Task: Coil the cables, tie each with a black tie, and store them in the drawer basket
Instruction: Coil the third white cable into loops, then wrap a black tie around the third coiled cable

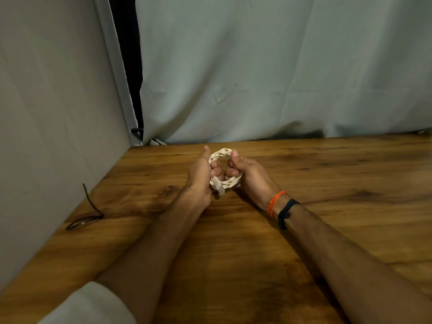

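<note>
Head camera looks down on a brown wooden table [327, 206] with dark grain, and over its far middle both bare hands hold one small coil of white twisted cable [224, 168]; the coil stands as a rough ring between the palms, raised a little off the wood as far as I can tell. The left hand [199, 177] is closed round the coil's left side, thumb pointing up along the ring and fingers curled in through its centre; a pale plug end [218, 187] of the cable sticks out at the bottom of the ring, just beside the heel of that hand. The right hand [247, 174] is closed round the right side, thumb pressed on the top of the ring, fingers tucked inside it and nearly meeting those of the other hand.

On the right wrist sit orange threads [275, 202] and, just behind them, a dark band [286, 213]; a white sleeve [91, 305] covers the left arm near the bottom edge.

Well apart from the hands, by the table's left edge, lies a thin black tie [85, 218], partly looped flat on the wood with one end rising against the plain grey panel [51, 113] there; a pale grey cloth [280, 66] hangs behind the far edge of the table.
</note>
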